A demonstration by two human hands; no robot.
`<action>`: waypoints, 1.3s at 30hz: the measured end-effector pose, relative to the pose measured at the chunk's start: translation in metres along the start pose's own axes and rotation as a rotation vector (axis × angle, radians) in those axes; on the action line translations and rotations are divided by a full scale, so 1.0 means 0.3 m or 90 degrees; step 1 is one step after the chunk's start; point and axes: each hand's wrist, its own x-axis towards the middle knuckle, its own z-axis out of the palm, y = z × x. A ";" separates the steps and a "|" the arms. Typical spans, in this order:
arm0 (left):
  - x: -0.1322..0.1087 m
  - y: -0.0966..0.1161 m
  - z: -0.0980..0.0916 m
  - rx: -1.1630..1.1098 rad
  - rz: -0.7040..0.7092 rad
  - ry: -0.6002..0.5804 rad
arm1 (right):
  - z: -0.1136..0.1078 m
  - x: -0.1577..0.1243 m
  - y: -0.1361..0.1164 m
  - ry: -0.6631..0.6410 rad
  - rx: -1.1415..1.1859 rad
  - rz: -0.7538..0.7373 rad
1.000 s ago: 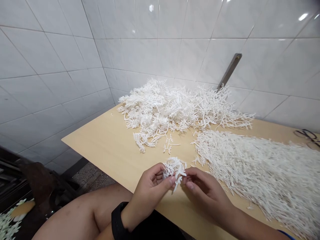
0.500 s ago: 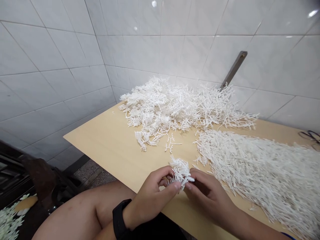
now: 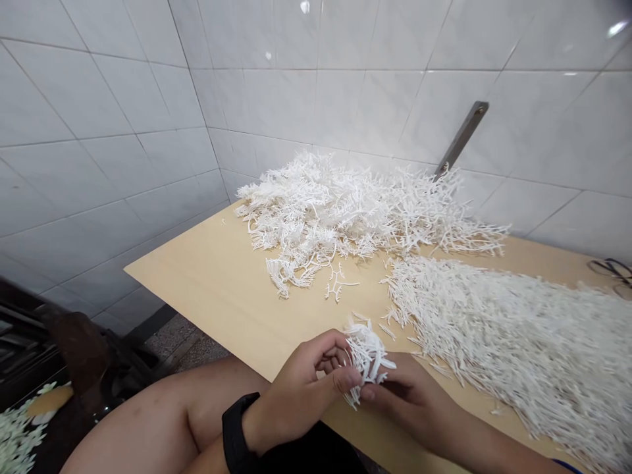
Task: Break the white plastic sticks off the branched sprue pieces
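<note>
A small bunch of white, thin branching plastic-looking sprigs [image 3: 366, 355] is between my two hands, over the near edge of the table. My left hand [image 3: 316, 375] is closed on the bunch's left side, thumb in front and fingers curled behind. My right hand [image 3: 409, 392] pinches the lower right of the same bunch; some of its fingers are hidden behind the sprigs. A loose branched piece [image 3: 336, 286] lies on the table just beyond my hands.
The pale wooden table [image 3: 212, 276] carries a tall tangled heap of white branched pieces [image 3: 336, 204] at the back. A wide pile of short white strands [image 3: 513, 322] spreads on the right. Behind is a tiled wall [image 3: 365, 105] with a metal bracket [image 3: 461, 138]. A dark cord [image 3: 612, 268] lies far right.
The bunch has turned and shifted slightly right and down in my hands. My right hand has moved a little lower. The piles look the same.
</note>
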 end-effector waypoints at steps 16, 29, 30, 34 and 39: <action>-0.003 0.037 0.008 0.258 0.130 -0.033 | -0.005 -0.013 -0.020 0.152 -0.142 -0.065; 0.008 0.005 0.031 0.116 -0.014 0.179 | 0.000 -0.026 -0.052 0.085 -0.195 -0.175; 0.009 0.007 0.033 0.109 -0.024 0.182 | -0.001 -0.022 -0.062 0.084 -0.212 -0.183; 0.014 0.026 0.040 0.095 -0.057 0.174 | -0.008 -0.014 -0.079 0.090 -0.281 -0.244; 0.014 0.039 0.044 0.113 -0.070 0.155 | -0.016 -0.041 -0.040 0.108 -0.356 -0.262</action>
